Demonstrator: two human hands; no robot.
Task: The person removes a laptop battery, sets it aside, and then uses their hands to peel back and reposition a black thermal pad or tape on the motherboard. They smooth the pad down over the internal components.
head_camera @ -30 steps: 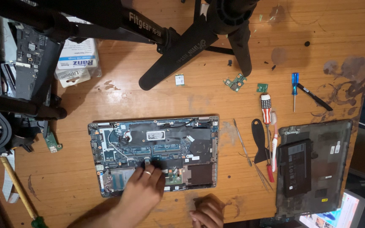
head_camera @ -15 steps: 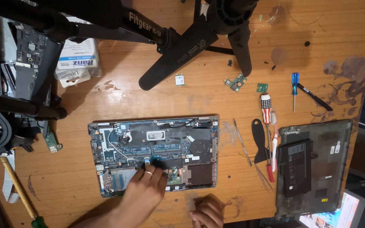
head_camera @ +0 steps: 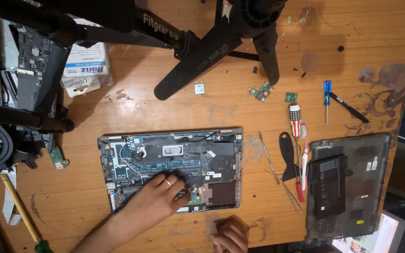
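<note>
Your left hand (head_camera: 158, 199) lies flat inside the opened laptop (head_camera: 118, 145), right hand (head_camera: 230, 234) curled empty; cover (head_camera: 376, 150), battery (head_camera: 326, 185) already out

— How many screwdrivers (head_camera: 295, 121)?
— Two right of the laptop (head_camera: 169, 171), one blue (head_camera: 326, 91) further right.
— Hands?
— Two: left (head_camera: 158, 199), right (head_camera: 230, 234).
— Loose boards?
— Three small ones (head_camera: 261, 91), far side.
— Batteries?
— One (head_camera: 326, 185).

I see the opened laptop (head_camera: 172, 168) lying flat on the desk (head_camera: 212, 112), bottom cover off, circuit boards and black shielding exposed.
</note>
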